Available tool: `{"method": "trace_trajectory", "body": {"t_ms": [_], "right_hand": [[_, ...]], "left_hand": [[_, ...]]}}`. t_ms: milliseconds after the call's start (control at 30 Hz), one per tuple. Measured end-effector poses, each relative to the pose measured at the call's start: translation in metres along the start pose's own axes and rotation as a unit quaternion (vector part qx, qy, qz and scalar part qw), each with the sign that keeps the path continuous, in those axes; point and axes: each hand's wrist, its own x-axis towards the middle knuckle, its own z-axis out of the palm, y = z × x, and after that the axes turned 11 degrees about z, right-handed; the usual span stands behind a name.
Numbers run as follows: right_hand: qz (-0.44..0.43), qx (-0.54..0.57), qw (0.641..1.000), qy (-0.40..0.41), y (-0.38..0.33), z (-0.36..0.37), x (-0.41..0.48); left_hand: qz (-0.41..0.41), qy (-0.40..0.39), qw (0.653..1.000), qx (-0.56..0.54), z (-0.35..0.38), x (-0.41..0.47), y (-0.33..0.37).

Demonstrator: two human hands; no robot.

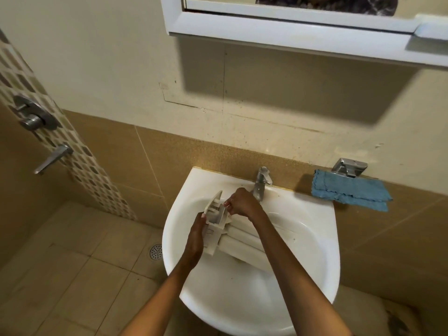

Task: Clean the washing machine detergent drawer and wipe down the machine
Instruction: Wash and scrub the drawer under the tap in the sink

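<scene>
The curled fingers of the right hand [242, 204] pinch the upper edge of a raised white piece at the end of the detergent drawer [238, 235]. What exactly sits between the fingertips is too small to tell. The left hand [195, 241] braces the same end from the other side. Its fingers lie nearly straight along the plastic, and its thumb is hidden.

The white drawer lies slantwise in the bowl of a white sink [242, 301], with the held end tipped up toward the left rim and the long body running down to the right. Both bare forearms reach in from the bottom of the frame.

A chrome faucet [260, 183] stands at the back of the sink, just behind the right hand. To its right a folded blue cloth [351, 193] rests on the tiled ledge below a metal wall fitting [349, 167]. A white mirror cabinet [291, 32] hangs above. On the left are a shower mixer [34, 115] and a round floor drain [156, 251].
</scene>
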Motion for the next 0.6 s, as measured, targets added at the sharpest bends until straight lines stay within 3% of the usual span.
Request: {"method": "trace_trajectory", "body": {"t_ms": [100, 200, 267, 500, 600], "right_hand": [[-0.007, -0.046, 0.999, 0.022, 0.003, 0.002, -0.007], [-0.015, -0.176, 0.984, -0.005, 0.004, 0.013, -0.012], [-0.005, -0.198, 0.98, -0.006, 0.005, 0.019, -0.008], [0.007, -0.108, 0.993, -0.037, 0.006, 0.017, -0.004], [-0.016, -0.012, 1.0, -0.009, 0.02, 0.017, 0.002]], "left_hand": [[-0.033, 0.05, 0.998, -0.002, 0.003, 0.008, -0.003], [-0.086, 0.013, 0.996, 0.019, 0.005, 0.022, 0.001], [-0.108, -0.008, 0.994, 0.028, 0.005, 0.028, 0.007], [-0.139, -0.026, 0.987, 0.071, 0.003, 0.03, 0.015], [-0.152, -0.056, 0.984, 0.071, -0.001, 0.038, 0.019]]}}
